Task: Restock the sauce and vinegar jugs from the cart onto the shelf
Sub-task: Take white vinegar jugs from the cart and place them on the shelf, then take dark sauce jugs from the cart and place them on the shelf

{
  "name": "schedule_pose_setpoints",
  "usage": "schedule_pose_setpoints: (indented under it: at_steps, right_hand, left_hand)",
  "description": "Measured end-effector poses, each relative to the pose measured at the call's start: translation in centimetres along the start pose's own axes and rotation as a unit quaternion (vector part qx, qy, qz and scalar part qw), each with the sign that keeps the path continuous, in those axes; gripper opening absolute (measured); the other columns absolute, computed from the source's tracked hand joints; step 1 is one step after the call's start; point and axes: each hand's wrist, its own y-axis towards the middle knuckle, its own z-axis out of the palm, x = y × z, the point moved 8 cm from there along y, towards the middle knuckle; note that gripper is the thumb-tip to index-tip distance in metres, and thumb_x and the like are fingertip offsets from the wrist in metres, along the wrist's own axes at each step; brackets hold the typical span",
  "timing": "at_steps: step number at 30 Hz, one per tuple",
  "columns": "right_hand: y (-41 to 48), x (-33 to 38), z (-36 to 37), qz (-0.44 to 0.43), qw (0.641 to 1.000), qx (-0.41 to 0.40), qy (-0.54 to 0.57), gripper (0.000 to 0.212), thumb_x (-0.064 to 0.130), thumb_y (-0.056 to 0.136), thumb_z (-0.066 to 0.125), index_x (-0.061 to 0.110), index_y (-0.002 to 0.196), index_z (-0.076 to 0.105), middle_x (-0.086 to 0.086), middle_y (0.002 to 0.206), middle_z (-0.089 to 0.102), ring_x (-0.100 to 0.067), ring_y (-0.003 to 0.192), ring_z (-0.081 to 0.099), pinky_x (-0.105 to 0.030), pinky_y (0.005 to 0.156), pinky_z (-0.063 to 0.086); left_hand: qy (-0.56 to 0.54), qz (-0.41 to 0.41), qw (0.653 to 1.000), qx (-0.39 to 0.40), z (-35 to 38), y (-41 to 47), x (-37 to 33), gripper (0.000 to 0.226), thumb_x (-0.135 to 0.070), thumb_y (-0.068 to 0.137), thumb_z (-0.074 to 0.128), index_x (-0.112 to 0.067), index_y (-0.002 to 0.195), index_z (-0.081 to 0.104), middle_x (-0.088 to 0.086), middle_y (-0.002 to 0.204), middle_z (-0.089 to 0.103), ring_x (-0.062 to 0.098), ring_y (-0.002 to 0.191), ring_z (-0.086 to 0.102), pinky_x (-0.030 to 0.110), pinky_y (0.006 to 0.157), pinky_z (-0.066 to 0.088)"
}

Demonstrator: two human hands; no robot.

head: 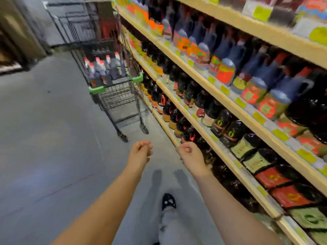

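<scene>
In the aisle, at 11 o'clock from the person, the cart [120,98] is standing on the floor [53,121] just beside the shelf [208,79], and the jugs [106,68] are sitting upright in its basket, packed close together. Both arms are pointing forward, well apart from the cart. The left grip [140,150] is hovering with its fingers loosely curled and is holding nothing. The right grip [188,152], at 3 o'clock from the left, is showing the same loose curl and is also carrying nothing.

The jugs are looking full, so each is probably weighing a fair amount. The walls are likely being stiff and smooth, which could make a wet or dusty one slippery. The best hold is probably lying at the moulded handle near the neck, with the other grip going under the base for support. Blur is hiding whether the cart jugs have such handles. A similar jug on the shelf at 2 o'clock is showing a loop handle by its shoulder.

The cart jugs are showing dark bodies, paler shoulders and red or white caps. I am counting at least 5, though blur is making the number unsure. Their labels are reading as smears of red. The shelf rows from 12 to 4 o'clock are holding dark bottles with red, orange and green labels.
</scene>
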Motion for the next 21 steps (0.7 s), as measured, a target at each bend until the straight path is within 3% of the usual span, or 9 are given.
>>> schedule_pose_setpoints:
  at_steps: [3, 10, 15, 18, 19, 21]
  right_hand:
    - [4.7, 1.6, 2.5, 0.004, 1.000, 0.025, -0.014, 0.019, 0.018, 0.084, 0.062, 0.005, 0.097, 0.059, -0.004, 0.076, 0.053, -0.015, 0.070, 0.050, -0.031, 0.071, 0.043]
    - [17.8, 9.6, 7.5, -0.052, 0.995, 0.076, -0.036, 0.013, 0.012, 0.085, 0.062, 0.002, 0.093, 0.059, -0.004, 0.069, 0.052, -0.017, 0.065, 0.048, -0.028, 0.063, 0.039]
    - [25.3, 14.8, 12.1, -0.068, 0.989, 0.114, -0.061, 0.005, 0.016, 0.085, 0.062, 0.012, 0.084, 0.058, 0.003, 0.064, 0.052, -0.016, 0.066, 0.049, -0.030, 0.066, 0.042]
    - [28.7, 17.2, 15.6, -0.106, 0.979, 0.145, -0.095, 0.028, 0.015, 0.083, 0.058, 0.019, 0.058, 0.046, 0.001, 0.053, 0.046, -0.013, 0.052, 0.042, -0.026, 0.052, 0.035]
    - [29.8, 17.8, 16.9, -0.121, 0.974, 0.158, -0.109, 0.032, 0.016, 0.083, 0.058, 0.020, 0.055, 0.042, 0.001, 0.053, 0.045, -0.012, 0.048, 0.040, -0.026, 0.050, 0.033]
    - [32.1, 18.4, 19.4, -0.110, 0.972, 0.172, -0.114, 0.022, 0.023, 0.084, 0.061, 0.021, 0.064, 0.051, 0.006, 0.063, 0.055, -0.003, 0.045, 0.047, -0.019, 0.045, 0.040]
  left_hand:
    - [-0.020, -0.016, 0.999, -0.029, -1.6, 3.9, -1.0, 0.014, -0.014, 0.093, 0.047, -0.024, 0.091, 0.056, -0.002, 0.089, 0.060, 0.012, 0.082, 0.059, 0.027, 0.077, 0.047]
    - [-0.053, -0.016, 0.994, -0.091, -3.3, 14.8, -6.9, 0.018, -0.010, 0.091, 0.047, -0.017, 0.103, 0.058, 0.002, 0.095, 0.061, 0.010, 0.081, 0.060, 0.024, 0.075, 0.047]
    - [-0.095, -0.021, 0.983, -0.155, -5.5, 20.9, -10.3, 0.018, -0.005, 0.089, 0.047, -0.013, 0.103, 0.056, 0.002, 0.084, 0.059, 0.009, 0.071, 0.056, 0.023, 0.068, 0.043]
    - [-0.119, -0.020, 0.975, -0.186, -7.6, 24.1, -11.7, 0.017, -0.002, 0.090, 0.045, -0.011, 0.102, 0.054, 0.001, 0.076, 0.056, 0.010, 0.066, 0.054, 0.017, 0.055, 0.047]
    - [-0.124, -0.018, 0.973, -0.195, -8.5, 25.2, -12.2, 0.017, -0.002, 0.090, 0.044, -0.011, 0.101, 0.054, 0.002, 0.076, 0.056, 0.011, 0.066, 0.054, 0.016, 0.051, 0.048]
    - [-0.123, -0.021, 0.971, -0.205, -10.0, 27.9, -13.1, 0.017, -0.003, 0.091, 0.044, -0.012, 0.100, 0.055, 0.001, 0.078, 0.057, 0.011, 0.069, 0.055, 0.017, 0.054, 0.048]
